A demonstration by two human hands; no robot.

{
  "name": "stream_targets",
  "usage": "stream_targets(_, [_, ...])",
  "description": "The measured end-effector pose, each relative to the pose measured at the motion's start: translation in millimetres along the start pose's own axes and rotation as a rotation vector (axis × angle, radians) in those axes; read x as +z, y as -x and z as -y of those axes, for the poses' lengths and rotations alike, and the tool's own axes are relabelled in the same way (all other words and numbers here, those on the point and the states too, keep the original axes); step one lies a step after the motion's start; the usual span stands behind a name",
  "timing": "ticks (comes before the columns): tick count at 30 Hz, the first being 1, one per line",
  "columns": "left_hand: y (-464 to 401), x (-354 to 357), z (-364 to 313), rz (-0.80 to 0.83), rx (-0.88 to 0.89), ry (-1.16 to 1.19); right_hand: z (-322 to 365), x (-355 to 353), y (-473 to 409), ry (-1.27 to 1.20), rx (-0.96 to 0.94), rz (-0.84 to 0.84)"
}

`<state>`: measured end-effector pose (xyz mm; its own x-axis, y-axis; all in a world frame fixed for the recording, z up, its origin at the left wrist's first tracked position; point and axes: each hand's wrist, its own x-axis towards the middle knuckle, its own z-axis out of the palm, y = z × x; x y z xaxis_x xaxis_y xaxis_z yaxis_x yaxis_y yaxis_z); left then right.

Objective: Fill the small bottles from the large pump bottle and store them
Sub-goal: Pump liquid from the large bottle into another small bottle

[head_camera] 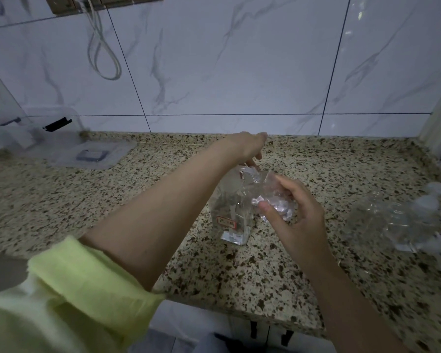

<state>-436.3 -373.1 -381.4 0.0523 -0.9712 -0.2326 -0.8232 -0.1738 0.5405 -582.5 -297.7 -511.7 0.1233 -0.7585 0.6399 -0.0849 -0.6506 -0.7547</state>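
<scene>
While one large pump bottle (231, 215) stands on the speckled counter (92, 200), your left hand (248, 146) presses its top, fingers bent down, and your right hand (294, 212) grips one small bottle (275, 200) beside it.

Clear lidded box (69, 149) on speckled counter (87, 200), looped cord (105, 54) above

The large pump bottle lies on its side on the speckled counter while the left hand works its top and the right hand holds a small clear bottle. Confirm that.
Not quite: the head view shows the large pump bottle standing upright on the speckled counter, not on its side. The rest holds: the left hand is at its top, and the right hand holds a small clear bottle.
</scene>
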Motion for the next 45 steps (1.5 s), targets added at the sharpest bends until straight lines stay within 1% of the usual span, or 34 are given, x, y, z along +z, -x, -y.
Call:
stream_targets(5, [0.4,-3.2,-0.1,-0.005,-0.007,0.042,0.1,-0.2,-0.1,0.003,-0.022,-0.008])
stream_targets(10, [1.4,-1.3,-1.9,-0.014,-0.017,-0.010,1.3,-0.5,0.6,-0.018,-0.016,-0.007])
stream_targets(13, [0.6,-2.2,0.4,-0.033,-0.002,0.047,-1.0,-0.8,0.1,-0.009,-0.032,-0.008])
stream_targets(19, [3.4,-0.2,-2.8,-0.010,-0.013,-0.005,-2.1,-0.5,0.5,-0.011,-0.041,-0.012])
stream_targets(23, [5.2,-2.1,0.2,-0.029,-0.018,0.032,-4.6,0.1,-0.1,0.003,-0.050,0.003])
stream_targets(27, [2.8,-1.0,-2.2,-0.033,-0.005,-0.017,-5.0,-0.7,-0.2,-0.018,-0.064,-0.023])
stream_targets(30, [2.9,-1.4,-1.1,-0.038,-0.008,-0.025,-5.3,0.1,-1.1,0.021,-0.083,-0.018])
stream_targets(33, [6.5,-4.2,-7.0,-0.021,0.000,-0.064,-2.9,1.6,-1.3,-0.008,-0.065,-0.023])
stream_targets(38, [9.0,-6.3,-9.3,-0.019,-0.005,-0.034,-2.4,1.5,-1.1,-0.064,-0.028,-0.024])
stream_targets(41, [9.7,-2.4,-7.5,-0.004,-0.017,-0.044,-2.4,1.2,-0.8,-0.052,-0.035,-0.019])
stream_targets(45, [4.0,-3.4,-7.2,-0.035,-0.027,-0.049,-3.0,0.5,-0.6,-0.010,-0.054,-0.025])
